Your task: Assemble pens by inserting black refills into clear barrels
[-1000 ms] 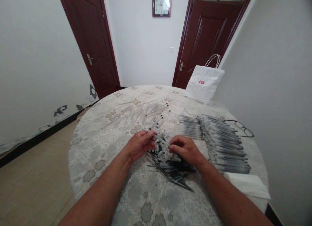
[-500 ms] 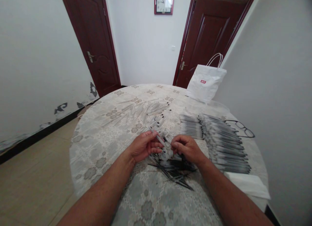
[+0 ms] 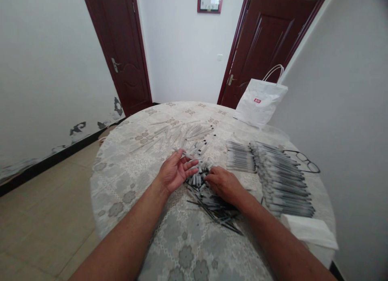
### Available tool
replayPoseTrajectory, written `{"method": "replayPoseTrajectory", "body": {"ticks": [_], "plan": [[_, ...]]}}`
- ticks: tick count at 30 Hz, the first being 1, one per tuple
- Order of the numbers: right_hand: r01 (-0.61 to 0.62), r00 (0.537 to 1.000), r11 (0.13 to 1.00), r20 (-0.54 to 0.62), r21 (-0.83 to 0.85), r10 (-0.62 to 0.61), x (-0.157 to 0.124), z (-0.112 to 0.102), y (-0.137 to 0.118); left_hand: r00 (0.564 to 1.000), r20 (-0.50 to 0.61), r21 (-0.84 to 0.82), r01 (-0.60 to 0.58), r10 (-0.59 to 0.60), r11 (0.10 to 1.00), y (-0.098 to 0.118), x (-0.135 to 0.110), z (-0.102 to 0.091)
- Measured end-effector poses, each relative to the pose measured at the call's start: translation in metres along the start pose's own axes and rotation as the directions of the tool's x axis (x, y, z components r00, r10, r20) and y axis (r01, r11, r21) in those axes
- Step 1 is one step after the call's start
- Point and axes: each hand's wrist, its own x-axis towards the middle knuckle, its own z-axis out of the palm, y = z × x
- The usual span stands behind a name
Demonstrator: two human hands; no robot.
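My left hand (image 3: pixel 175 172) is palm up over the table, pinching a pale pen barrel (image 3: pixel 188 155) between thumb and forefinger. Its other fingers are loosely spread. Back up, my right hand (image 3: pixel 223 184) reaches into a heap of small white and black pen parts (image 3: pixel 198 179), fingertips curled down; anything between them is hidden. Just in front of that hand lies a loose bundle of thin black pen refills (image 3: pixel 222 218). Beyond my left hand, many clear pen barrels (image 3: pixel 169 137) are scattered on the patterned cloth.
Rows of pens (image 3: pixel 285 182) are stacked at the right, beside a smaller row (image 3: pixel 241 156). Eyeglasses (image 3: pixel 312 166) and a white paper bag (image 3: pixel 262 101) lie farther out. A folded white packet (image 3: pixel 309 230) sits near my right forearm. The round table (image 3: pixel 115 188) carries everything.
My left hand has turned more palm up and its fingers have spread, with the barrel shifted up and left. My right hand has moved slightly left and down into the small parts.
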Motion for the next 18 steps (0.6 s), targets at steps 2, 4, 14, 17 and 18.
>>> {"method": "replayPoseTrajectory", "body": {"ticks": [2, 4, 14, 17, 18], "plan": [[0.020, 0.999, 1.000, 0.038, -0.010, -0.020, 0.004, -0.002, -0.005, 1.000, -0.007, -0.001, -0.002, 0.002, 1.000, 0.000, 0.000, 0.001], [0.022, 0.997, 1.000, 0.069, -0.016, -0.021, 0.006, -0.003, -0.008, 1.000, -0.013, -0.002, -0.005, 0.005, 1.000, 0.000, -0.001, 0.001], [-0.047, 0.972, 0.970, -0.211, 0.239, 0.099, 0.003, 0.004, -0.003, 0.998, 0.043, 0.150, -0.052, 0.046, 0.987, -0.004, -0.003, 0.002], [-0.070, 0.915, 0.867, -0.314, 0.494, 0.253, -0.002, 0.004, 0.001, 0.997, 0.062, 0.217, -0.052, 0.040, 0.975, -0.007, -0.003, 0.003], [-0.084, 0.897, 0.821, -0.316, 0.565, 0.309, -0.004, 0.004, 0.001, 0.997, 0.062, 0.233, -0.047, 0.034, 0.971, -0.008, -0.003, 0.004]]}}
